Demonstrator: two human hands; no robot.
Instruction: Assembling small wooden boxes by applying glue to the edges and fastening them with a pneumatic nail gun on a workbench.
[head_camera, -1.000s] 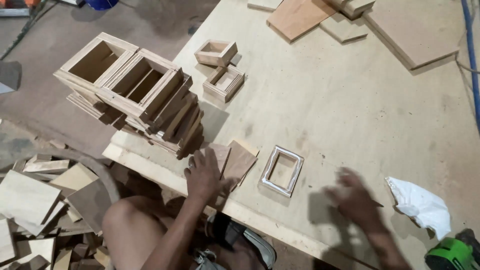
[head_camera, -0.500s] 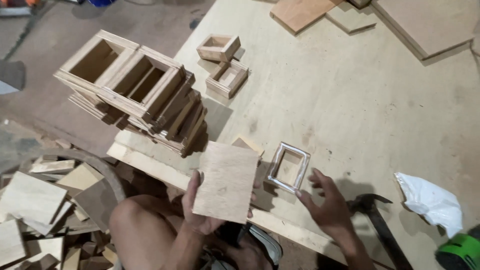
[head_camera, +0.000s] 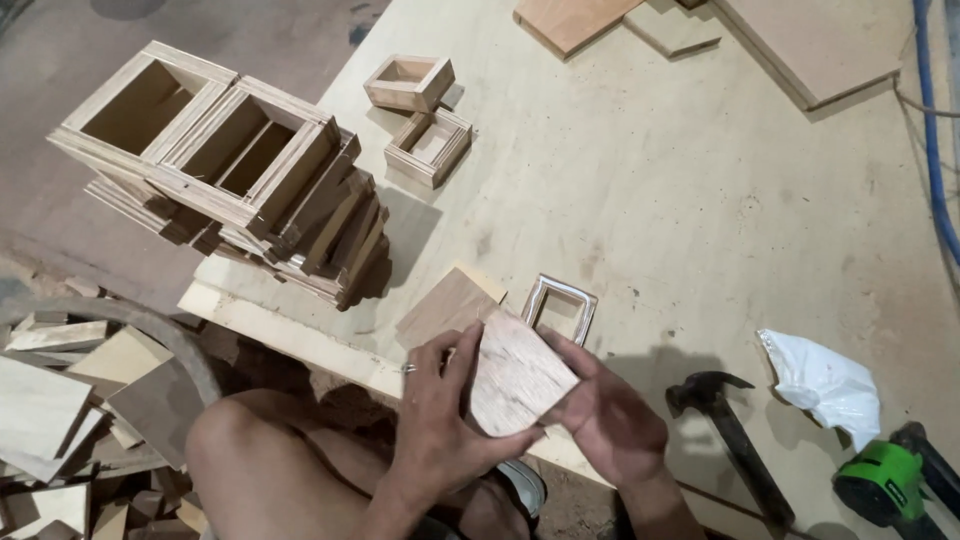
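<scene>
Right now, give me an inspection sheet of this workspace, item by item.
Surface: large pale plywood sheet, bare in the middle.
Job's things: small rectangular plywood panel held in both hands; small open wooden frame lying just beyond it.
Clutter: stack of wooden box frames, two little wooden boxes, black claw hammer, white plastic bag, green power tool.
Grippers: left hand and right hand grip the panel's edges.
Cables: blue cable at right edge.
Surroundings: wood offcuts on the floor.

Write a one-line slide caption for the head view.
Both hands, left hand and right hand, hold a small plywood panel over a workbench beside stacked wooden frames.
</scene>
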